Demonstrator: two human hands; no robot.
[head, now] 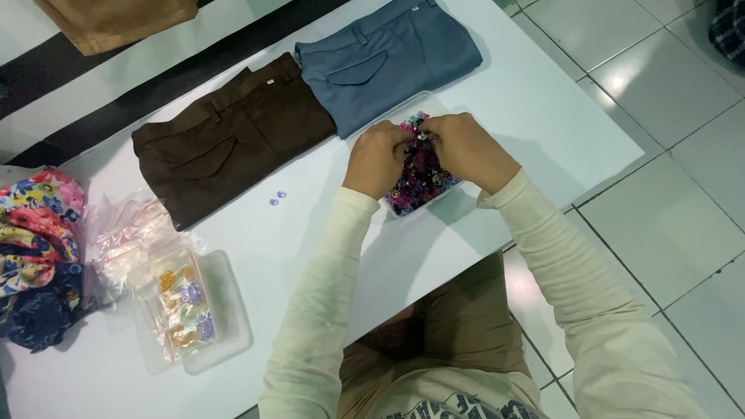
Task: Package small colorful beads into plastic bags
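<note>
Tray [444, 188] near table edge [497, 247]; left hand [376, 159], right hand [466, 149] inside.

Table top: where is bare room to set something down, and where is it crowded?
Bare: between brown trousers and left sleeve, and right of the bead tray. Crowded: the left end, with bags, lidded box and floral cloth.

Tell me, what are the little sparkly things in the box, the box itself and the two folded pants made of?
The beads look like glossy plastic or glass: purple and pink bits that catch light. The box seems clear plastic, since its rim is see-through. The brown pants and blue-grey pants look like matte woven cloth, with stitched pockets and soft folds.
</note>
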